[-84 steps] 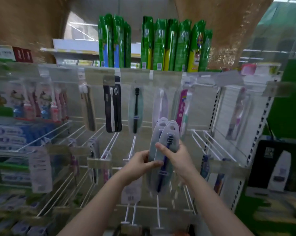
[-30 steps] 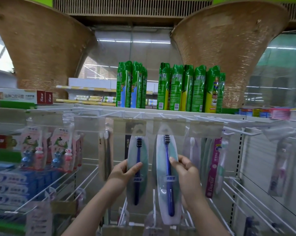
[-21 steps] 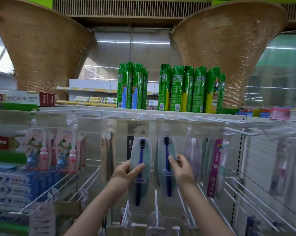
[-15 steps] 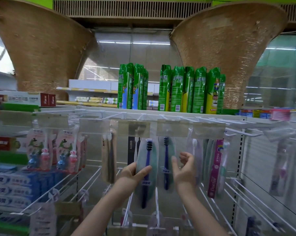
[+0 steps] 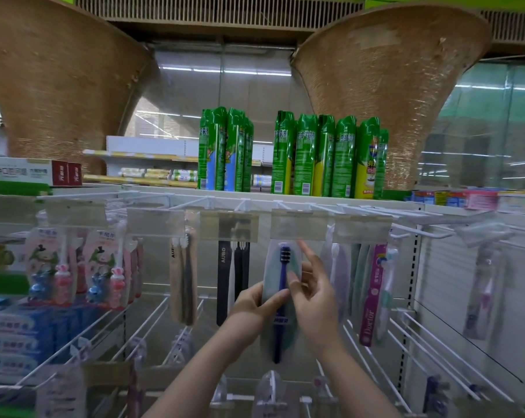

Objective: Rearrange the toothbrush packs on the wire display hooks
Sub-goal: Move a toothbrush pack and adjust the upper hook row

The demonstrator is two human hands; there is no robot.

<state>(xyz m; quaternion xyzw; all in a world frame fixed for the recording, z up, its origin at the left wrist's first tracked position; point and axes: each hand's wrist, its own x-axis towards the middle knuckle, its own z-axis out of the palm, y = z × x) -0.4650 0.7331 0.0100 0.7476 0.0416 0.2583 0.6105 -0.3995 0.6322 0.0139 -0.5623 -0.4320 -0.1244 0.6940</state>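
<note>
Half a second ago the hands are apart, the left on one blue-brush pack and the right beside a second one; a second ago each hand holds its own pack side by side under the price strip. Now the two hands meet on a single visible pack (image 5: 280, 285), which hangs just under the strip (image 5: 298, 228), its top edge hidden behind that strip. Whether the second pack sits behind this one or is already pushed back on the hook cannot be told.

My reading: the pair is being gathered onto one hook (image 5: 280, 205), so this slot of the row is nearly settled and what is left is seating the pack and letting go.

The left hand (image 5: 252, 312) grips the pack's left edge below the strip, thumb across the front near the brush handle, the other fingers hidden behind the pack. The right hand (image 5: 312, 300) is at the pack's right edge, index finger stretched up toward the strip, thumb pressing the front face beside the blue handle, remaining fingers loosely curled beside the edge; it pinches lightly more than it grips. The lower end of the pack hangs free below both hands.

Left of the pack, under the same strip line, hangs a dark AUBO pack (image 5: 225, 282); right of it, a pink pack (image 5: 372, 297).
</note>
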